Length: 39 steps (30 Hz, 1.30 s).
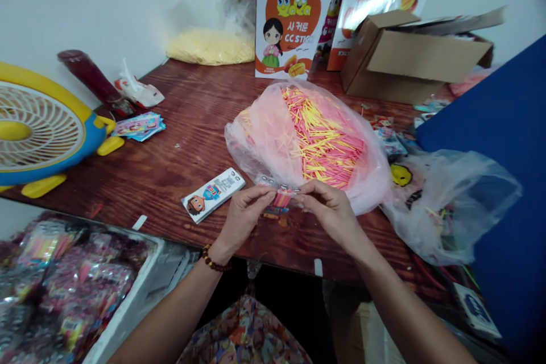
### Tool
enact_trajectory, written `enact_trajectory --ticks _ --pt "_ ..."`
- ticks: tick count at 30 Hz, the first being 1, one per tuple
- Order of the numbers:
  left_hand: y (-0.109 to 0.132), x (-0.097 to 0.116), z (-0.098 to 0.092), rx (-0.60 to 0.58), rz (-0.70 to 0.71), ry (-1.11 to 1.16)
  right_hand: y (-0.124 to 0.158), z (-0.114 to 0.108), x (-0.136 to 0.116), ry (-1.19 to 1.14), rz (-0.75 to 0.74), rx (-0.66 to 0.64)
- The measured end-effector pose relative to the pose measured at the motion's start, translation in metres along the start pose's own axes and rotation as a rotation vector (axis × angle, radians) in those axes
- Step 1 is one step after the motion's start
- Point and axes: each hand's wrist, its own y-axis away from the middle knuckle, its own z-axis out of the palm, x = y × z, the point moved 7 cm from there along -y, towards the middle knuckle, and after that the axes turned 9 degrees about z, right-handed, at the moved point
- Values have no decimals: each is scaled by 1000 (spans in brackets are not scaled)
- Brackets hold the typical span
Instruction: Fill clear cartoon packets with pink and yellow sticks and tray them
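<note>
Packet (281, 198) of pink sticks sits pinched between both hands, just above the near edge of the wooden table (179, 142). Left hand (243, 217) grips its left end with thumb and fingertips pressed together; right hand (330, 210) pinches the right end the same way. Just beyond lies a big pink bag (307, 136) full of loose sticks. A flat printed pack (213, 193) lies close on the left, and a yellow fan (38, 131) stands at the far left.

Bead bracelet (212, 262) by left hand (244, 217); floral garment (244, 334)
</note>
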Motion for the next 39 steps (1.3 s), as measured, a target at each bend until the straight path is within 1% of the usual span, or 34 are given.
enact_trajectory --ticks 2,3,6,7,8,12,16,18,20,25,29,32,35,37,39 --pt "0 -5 -1 -7 -60 77 -5 5 7 -84 69 -23" --pt "1 -10 0 -44 -109 119 -7 7 10 -127 98 -33" --pt "8 -24 8 -210 -284 192 -11 13 19 -218 143 -11" --pt "10 -27 9 -239 -322 197 -12 14 21 -237 158 -7" --pt "12 -29 8 -242 -341 196 -14 16 24 -256 173 -10" --pt "12 -28 4 -175 -318 160 -17 24 31 -305 216 -61" --pt "10 -24 2 -146 -296 87 -19 33 35 -311 244 -143" --pt "10 -23 1 -134 -285 58 -19 37 39 -302 258 -162" --pt "10 -24 0 -126 -271 46 -19 40 43 -290 264 -160" --pt "11 -25 0 -132 -203 50 -18 44 51 -304 273 -106" --pt "11 -27 0 -139 -172 37 -19 42 49 -255 214 -44" --pt "12 -30 0 -115 -221 68 -20 41 48 -205 179 -25" --pt "14 -32 -1 -66 -297 144 -20 44 52 -222 205 -52" --pt "16 -33 1 -76 -363 191 -19 45 54 -231 211 -63" --pt "17 -34 2 -98 -400 200 -18 45 55 -225 220 -77"
